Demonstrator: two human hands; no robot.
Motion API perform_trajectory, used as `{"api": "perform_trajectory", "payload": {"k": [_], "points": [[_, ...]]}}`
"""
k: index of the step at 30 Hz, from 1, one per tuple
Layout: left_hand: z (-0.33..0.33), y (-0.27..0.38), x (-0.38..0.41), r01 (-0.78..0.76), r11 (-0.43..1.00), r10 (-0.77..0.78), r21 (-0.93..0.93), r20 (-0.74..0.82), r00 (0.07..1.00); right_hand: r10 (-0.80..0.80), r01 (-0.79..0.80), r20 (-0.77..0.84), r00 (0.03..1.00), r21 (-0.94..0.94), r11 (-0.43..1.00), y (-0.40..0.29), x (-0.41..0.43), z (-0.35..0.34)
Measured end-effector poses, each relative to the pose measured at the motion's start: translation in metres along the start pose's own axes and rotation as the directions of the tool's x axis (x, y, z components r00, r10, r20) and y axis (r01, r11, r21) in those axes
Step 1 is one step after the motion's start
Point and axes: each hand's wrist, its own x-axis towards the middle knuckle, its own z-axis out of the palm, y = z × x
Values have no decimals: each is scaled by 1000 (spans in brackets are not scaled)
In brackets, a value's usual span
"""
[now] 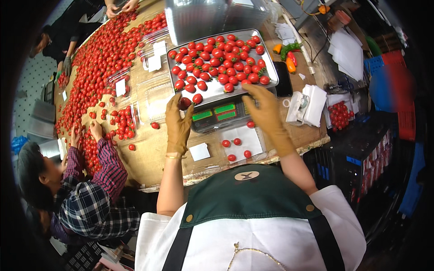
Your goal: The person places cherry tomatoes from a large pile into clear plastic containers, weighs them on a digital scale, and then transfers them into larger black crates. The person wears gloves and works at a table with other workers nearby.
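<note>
Many cherry tomatoes (217, 62) lie in a metal tray (217, 95) that rests on a digital scale (218, 115). At the tray's near left corner is my left hand (178, 125) in a tan glove, its thumb and fingers around a tomato (184, 103); whether it grips it is not clear. My right hand (266, 110), gloved alike, hovers spread at the tray's near right edge and appears to hold nothing. Below the scale, several tomatoes sit on a white paper (242, 144) in a clear plastic container (222, 154). A small white card (199, 151) lies left of it.
A large tomato pile (101, 64) covers the table's left side, beside clear clamshell boxes (152, 98). A co-worker (84, 203) handles tomatoes at left; others stand farther back. Right of the tray are a phone (283, 79), small peppers (290, 65) and a box of white labels (305, 106).
</note>
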Motion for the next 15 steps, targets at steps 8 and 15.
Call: {"api": "perform_trajectory", "payload": {"k": [8,15], "points": [[29,-15,12,-37,999,37,-40,11,999,-424,434,94,901,-245,867,-14,28,98],[32,-17,19,-9,999,10,-34,39,999,-17,75,197,980,-289,954,-9,41,60]]}}
